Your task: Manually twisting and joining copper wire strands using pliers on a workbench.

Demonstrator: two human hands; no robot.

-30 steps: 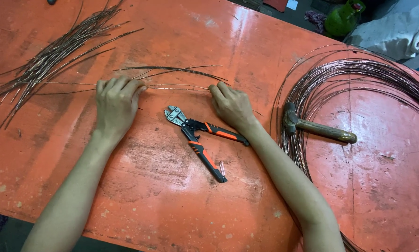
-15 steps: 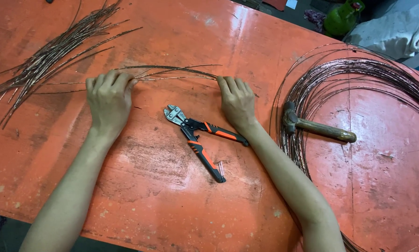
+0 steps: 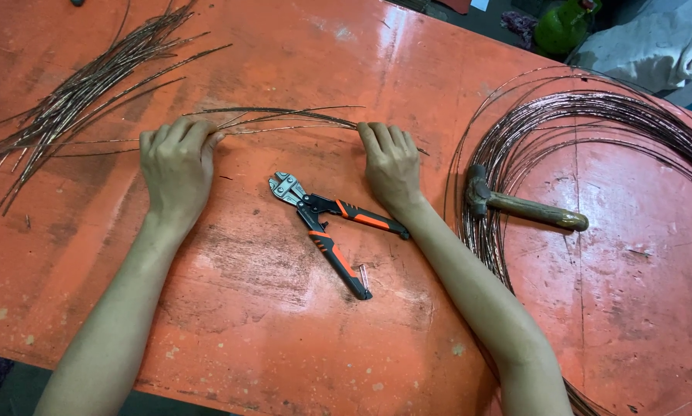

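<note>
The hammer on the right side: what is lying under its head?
The hammer lies with its head on the big coil of copper-coloured wire, several strands passing beneath it. The handle rests on the orange table inside the coil. Whether the head touches the table underneath is hidden.

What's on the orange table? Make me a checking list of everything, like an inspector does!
Surface: orange table, scuffed and worn, with small specks.
Job's things: a few thin wire pieces lying between the hands.
Clutter: cutters with black and orange handles, lying open; hammer resting on the wire coil; pile of cut wires at the far left.
Grippers: left hand and right hand, fingers pressed on the ends of the wire pieces.
Cables: nothing seen.
Surroundings: green object and pale cloth beyond the table's far edge.
</note>
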